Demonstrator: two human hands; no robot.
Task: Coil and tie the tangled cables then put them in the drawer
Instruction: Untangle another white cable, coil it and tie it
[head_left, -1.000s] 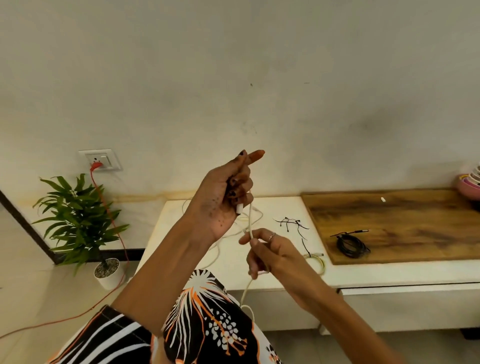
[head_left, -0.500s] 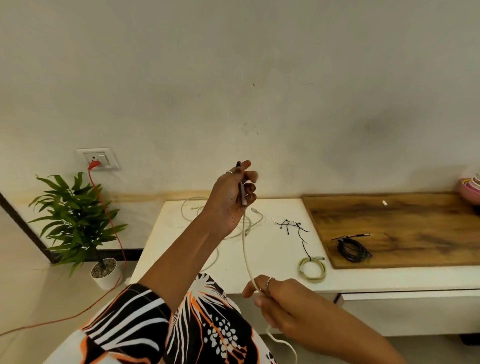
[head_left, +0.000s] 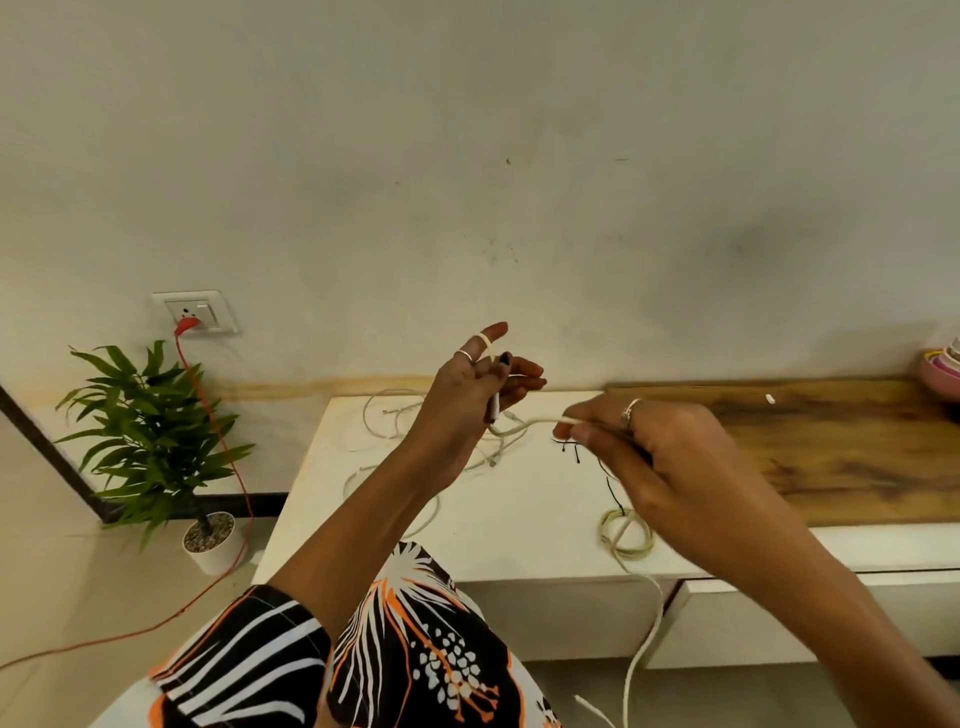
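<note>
My left hand (head_left: 467, 395) is raised over the white cabinet top (head_left: 519, 519), gripping one end of a white cable (head_left: 524, 427); a turn of it crosses my index finger. My right hand (head_left: 670, 462) pinches the same cable just to the right, and the rest hangs down past the cabinet front to the floor (head_left: 641, 654). A coiled pale cable (head_left: 626, 532) lies near the front edge. Loose white cables (head_left: 384, 421) sprawl at the back left. Black ties (head_left: 569, 449) lie mid-table. The drawer front (head_left: 779, 618) sits below right.
A wooden board (head_left: 841, 447) covers the right part of the top, with pink bowls (head_left: 943, 371) at its far end. A potted plant (head_left: 156, 441) stands on the floor at left. An orange cord (head_left: 228, 467) runs from the wall socket (head_left: 195, 312) down across the floor.
My right hand rose from below the cabinet edge up beside my left hand, drawing the white cable with it. My left hand opened its fingers and now has a cable turn over the index finger.
</note>
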